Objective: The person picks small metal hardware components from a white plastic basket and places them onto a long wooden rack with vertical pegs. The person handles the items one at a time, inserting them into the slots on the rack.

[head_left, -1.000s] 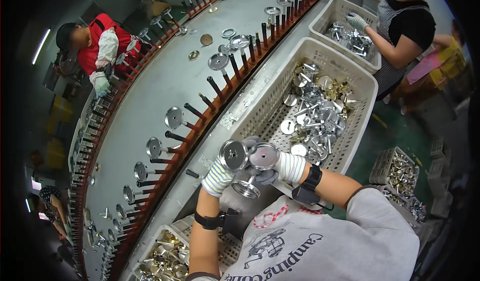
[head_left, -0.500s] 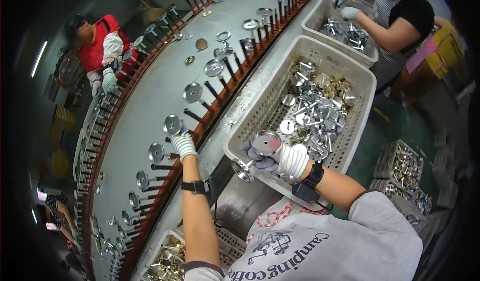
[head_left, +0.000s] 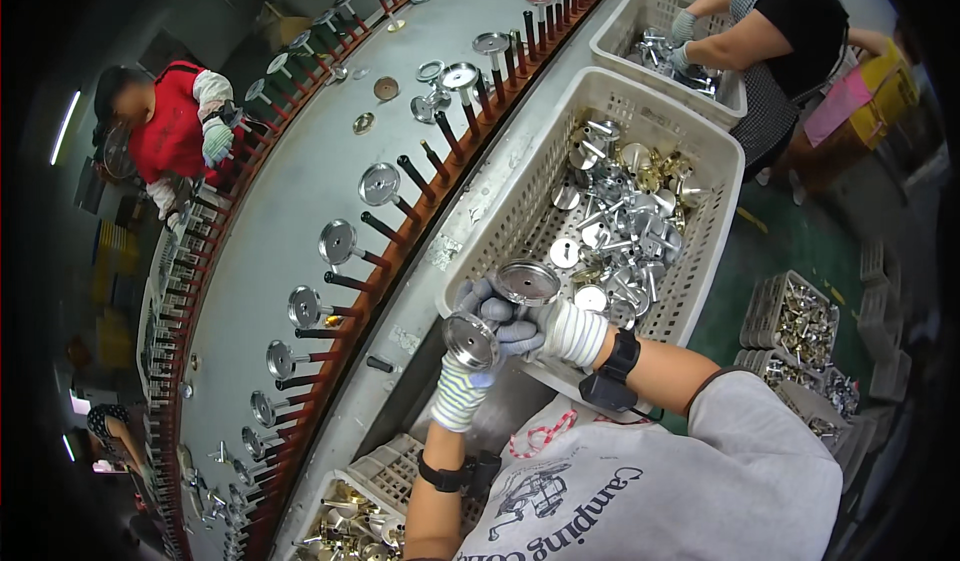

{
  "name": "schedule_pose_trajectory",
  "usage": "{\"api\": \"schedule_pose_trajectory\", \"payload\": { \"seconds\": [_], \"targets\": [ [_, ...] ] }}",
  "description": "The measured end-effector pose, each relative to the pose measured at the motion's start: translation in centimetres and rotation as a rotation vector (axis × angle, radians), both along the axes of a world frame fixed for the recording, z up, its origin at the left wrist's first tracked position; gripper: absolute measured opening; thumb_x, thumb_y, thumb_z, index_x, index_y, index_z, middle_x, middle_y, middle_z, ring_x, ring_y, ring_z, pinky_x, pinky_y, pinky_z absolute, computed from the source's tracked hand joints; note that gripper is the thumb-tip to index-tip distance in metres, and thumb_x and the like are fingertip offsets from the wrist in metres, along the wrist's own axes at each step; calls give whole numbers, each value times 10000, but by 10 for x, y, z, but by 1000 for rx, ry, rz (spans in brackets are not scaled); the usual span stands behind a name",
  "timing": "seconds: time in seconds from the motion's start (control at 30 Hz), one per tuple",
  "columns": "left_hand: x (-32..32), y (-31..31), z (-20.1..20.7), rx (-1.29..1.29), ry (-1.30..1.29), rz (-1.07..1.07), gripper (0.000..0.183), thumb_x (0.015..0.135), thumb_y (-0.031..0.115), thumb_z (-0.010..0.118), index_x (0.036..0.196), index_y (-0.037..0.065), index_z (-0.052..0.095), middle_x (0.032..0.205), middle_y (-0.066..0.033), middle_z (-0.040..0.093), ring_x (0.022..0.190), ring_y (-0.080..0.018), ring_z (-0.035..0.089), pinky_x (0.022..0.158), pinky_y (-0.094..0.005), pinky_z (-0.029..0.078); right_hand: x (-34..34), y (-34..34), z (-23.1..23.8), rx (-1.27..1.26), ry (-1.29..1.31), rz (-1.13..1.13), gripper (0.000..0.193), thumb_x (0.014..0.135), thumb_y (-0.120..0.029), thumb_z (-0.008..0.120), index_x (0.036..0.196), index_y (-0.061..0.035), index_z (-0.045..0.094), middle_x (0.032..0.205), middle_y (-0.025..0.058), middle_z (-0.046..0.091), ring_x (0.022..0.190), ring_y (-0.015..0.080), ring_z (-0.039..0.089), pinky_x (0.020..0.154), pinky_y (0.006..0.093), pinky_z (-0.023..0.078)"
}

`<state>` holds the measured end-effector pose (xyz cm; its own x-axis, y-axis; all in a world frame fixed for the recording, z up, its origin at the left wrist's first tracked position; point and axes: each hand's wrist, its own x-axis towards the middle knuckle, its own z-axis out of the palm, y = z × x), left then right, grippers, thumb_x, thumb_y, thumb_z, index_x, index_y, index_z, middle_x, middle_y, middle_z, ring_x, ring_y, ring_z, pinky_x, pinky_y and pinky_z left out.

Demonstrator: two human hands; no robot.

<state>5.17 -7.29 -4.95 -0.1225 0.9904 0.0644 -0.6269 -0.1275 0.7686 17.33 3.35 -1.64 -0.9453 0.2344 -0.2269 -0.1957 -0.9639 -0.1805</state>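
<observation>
My right hand (head_left: pixel 535 329), in a striped grey-fingered glove, grips a shiny round metal disc part (head_left: pixel 528 283) over the near corner of a large basket. Right beside it, my left hand (head_left: pixel 463 386), in a striped glove, is closed at a second disc part (head_left: pixel 470 341). That disc hides most of my left fingers, and the fingers of both hands nearly meet. Whether a stem sits under either disc is hidden. To the left, similar stemmed disc parts stand on the red-based, black-tipped pegs (head_left: pixel 380 225) of a curved line; some pegs are bare.
The large perforated basket (head_left: pixel 470 261) holds a heap of stemmed metal parts (head_left: pixel 635 221). Another basket (head_left: pixel 740 111) stands beyond, where a gloved person works. Across the grey table (head_left: pixel 290 201) is a person in red. A basket (head_left: pixel 385 471) sits lower left; more baskets (head_left: pixel 795 326) stand right.
My left hand has left the peg line and come right to the second disc part at my right hand. That disc has tilted face up. The parts along the pegs have shifted.
</observation>
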Motion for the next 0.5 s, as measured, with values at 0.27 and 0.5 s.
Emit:
{"api": "schedule_pose_trajectory", "payload": {
  "seconds": [0.27,0.5],
  "targets": [
    [-15,47,25,-183,814,510,465,871,161,600,1291,33,447,1235,-107,553,1093,-217,560,955,-330,431,4,22,-39,579,-131,-290,221,903,-142,529,1092,-56,605,688,-28,503,511,65,405,413,213,294],
    [-133,140,18,-127,713,973,276,933,183,557,1175,52,581,1198,-103,598,1038,-193,586,905,-313,456,6,33,-37,203,-22,-141,296,914,-227,565,1155,-56,574,964,30,646,529,38,436,395,177,272]
  ]
}}
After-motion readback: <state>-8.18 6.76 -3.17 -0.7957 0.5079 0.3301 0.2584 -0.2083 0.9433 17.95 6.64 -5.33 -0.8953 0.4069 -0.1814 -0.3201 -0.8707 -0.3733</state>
